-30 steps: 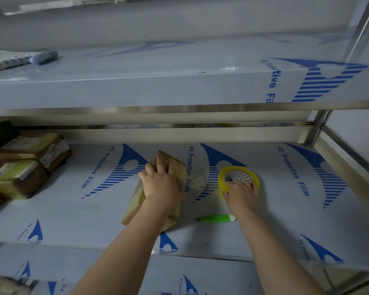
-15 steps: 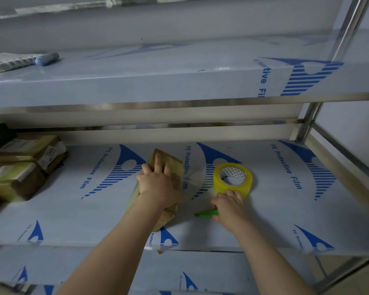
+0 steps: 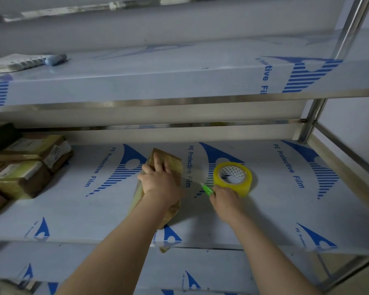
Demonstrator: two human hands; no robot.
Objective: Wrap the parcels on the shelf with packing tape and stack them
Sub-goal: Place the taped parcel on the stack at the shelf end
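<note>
Left hand (image 3: 158,180) flat, fingers straight, pressing the brown parcel (image 3: 172,165) beneath it onto the shelf (image 3: 285,209). Right hand (image 3: 224,201) curled, gripping the green tool (image 3: 207,189). Tape roll (image 3: 234,185) just beyond its knuckles. Stacked parcels (image 3: 24,167) far left of the left hand.

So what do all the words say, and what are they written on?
"PE Protective Film": blue print, repeated several times across the middle shelf.
"...tive Film": the same print with its start smeared, on the front edge of the upper shelf.
Labels on the stacked parcels at the left: too blurred to read.
Printed sheet lying on the upper shelf: too small to read.
</note>
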